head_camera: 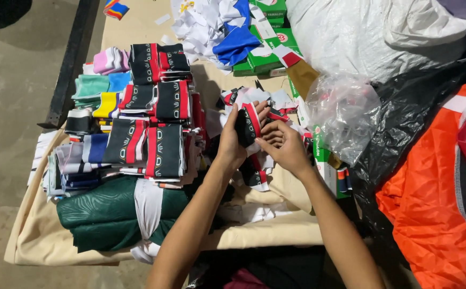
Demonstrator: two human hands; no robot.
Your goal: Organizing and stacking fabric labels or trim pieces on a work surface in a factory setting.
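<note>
Near the middle of the tabletop (pixel 275 230), which is draped in a beige cloth, I have both hands on one small piece of fabric. My left hand (pixel 233 140) has its grip clamped on a black fabric piece with a red and white stripe (pixel 248 126), fingers wrapped over its upper edge. My right hand (pixel 283 147) sits just beside it, fingers curled against the same piece from the right, so its grip is closed on the fabric too. Under and around my hands lies a loose heap of similar cut pieces (pixel 257 174) in black, white and red.

Toward the left edge I see stacks of folded fabric pieces (pixel 147 120), mostly black with red stripes, with pastel and blue ones further out. At the near left corner lies a dark green garment (pixel 104 214) with a white panel. Toward the far edge there is a pile of white and blue scraps (pixel 222 29) beside green boxes (pixel 267 51). Right of my hands is a crumpled clear plastic bag (pixel 345 115), then a black plastic sheet (pixel 404 128), and an orange garment (pixel 430 208) at the right side. A large white sack (pixel 361 32) fills the far right corner.
</note>
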